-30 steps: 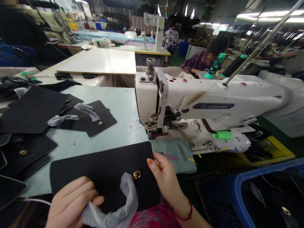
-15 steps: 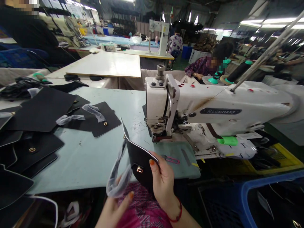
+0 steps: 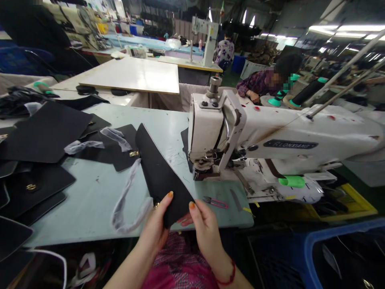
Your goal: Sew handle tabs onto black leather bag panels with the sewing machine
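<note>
Both hands grip a black leather-like panel [image 3: 162,176] with a pale edge, tilted above the front of the pale green table [image 3: 99,204]. My left hand [image 3: 156,224] pinches its lower left part, thumb on top. At the lower right corner, my right hand [image 3: 206,224] is closed with the thumb on the face and fingers beneath. A strap wrapped in translucent white film [image 3: 126,208] hangs in a loop off the panel's left side. Some gold hardware shows beside my left thumb, partly hidden. To the right stands a white sewing machine [image 3: 210,132]; pink-handled thread snips [image 3: 218,202] lie in front of it.
Stacked black panels [image 3: 45,136] with gold clasps cover the table's left side. A blue basket [image 3: 309,249] and a yellow crate [image 3: 357,200] stand at lower right. Thread cones [image 3: 308,92] rise behind the machine. A co-worker [image 3: 258,82] sits beyond it, another person [image 3: 30,40] at far left.
My left hand, formerly open by the wrapped strap, has closed on the panel. The panel has turned to show a broad plain face, its clasp now at the left. The strap swung left.
</note>
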